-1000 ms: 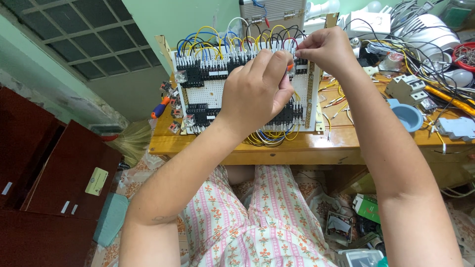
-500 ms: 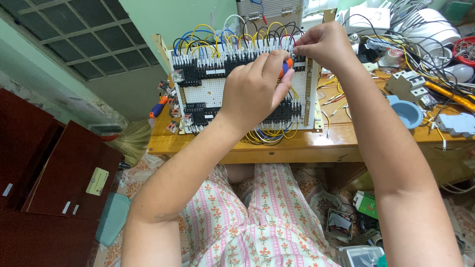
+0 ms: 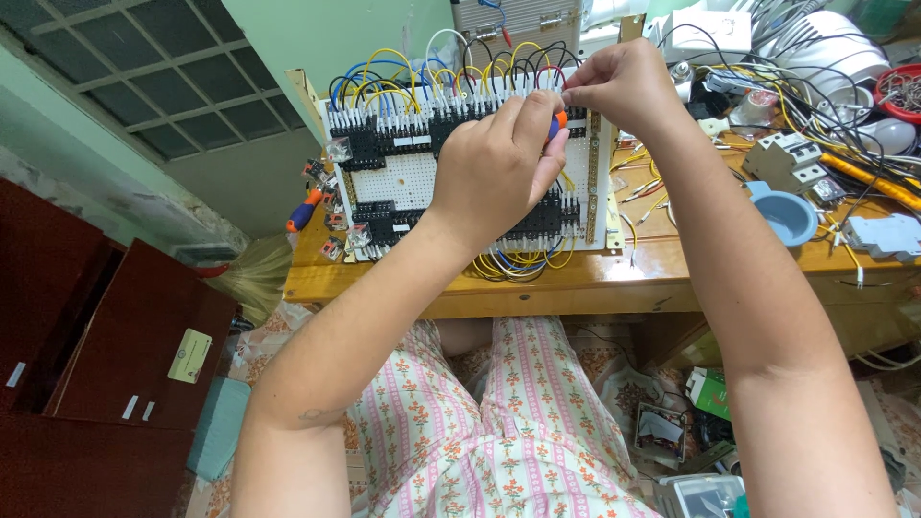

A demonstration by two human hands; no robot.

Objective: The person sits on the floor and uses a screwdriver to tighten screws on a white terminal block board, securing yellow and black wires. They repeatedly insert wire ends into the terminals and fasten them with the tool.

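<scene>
Sitting low in frame: knees in pink flowered trousers (image 3: 499,422), then the wooden table (image 3: 614,273) edge across the middle.

Left hand (image 3: 499,158) is clamped round a screwdriver (image 3: 554,125); only its orange handle shows, just right of centre, tip hidden. It looks light, stiff and easy to twist off line, so grip well up the handle.

Right hand (image 3: 619,86), upper centre-right, has its fingers pinched together on a wire end at the top terminal row. I can't tell which wire.

Wiring board (image 3: 403,177) stands tilted on the table at top centre. Wires (image 3: 422,72) loop thick over its top edge, springy and crowding the terminals, with a yellow bundle below. Another screwdriver (image 3: 305,209) lies left of the board.

Far right: blue cup (image 3: 785,213), breakers (image 3: 789,158), loose cables.
</scene>
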